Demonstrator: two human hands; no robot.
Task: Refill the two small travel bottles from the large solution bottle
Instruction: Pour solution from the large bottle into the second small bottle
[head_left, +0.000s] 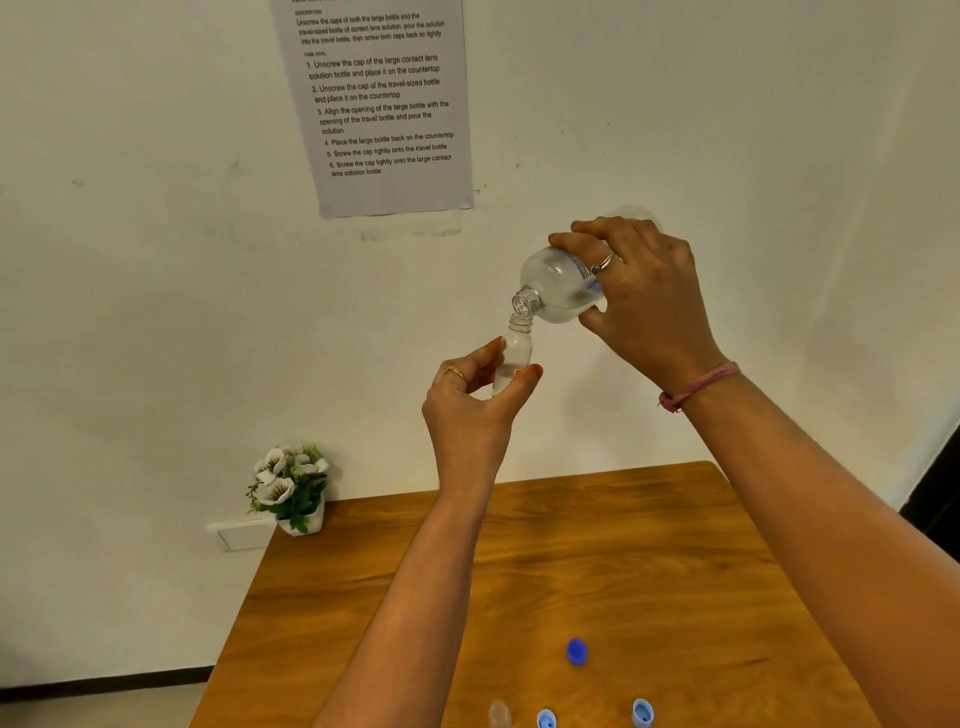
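- right hand (644, 291) has the big bottle (563, 286) gripped and tipped, neck right over the small bottle (514, 358)
- left hand (475, 402) pinches that small bottle upright, both held up above the tabletop (649, 545)
- second small bottle (500, 714) and three blue caps (577, 651) sit on the tabletop down front
- flower pot (293, 488) at the far left corner

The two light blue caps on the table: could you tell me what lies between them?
Nothing: in the head view, only bare wooden table lies between the left cap and right cap.
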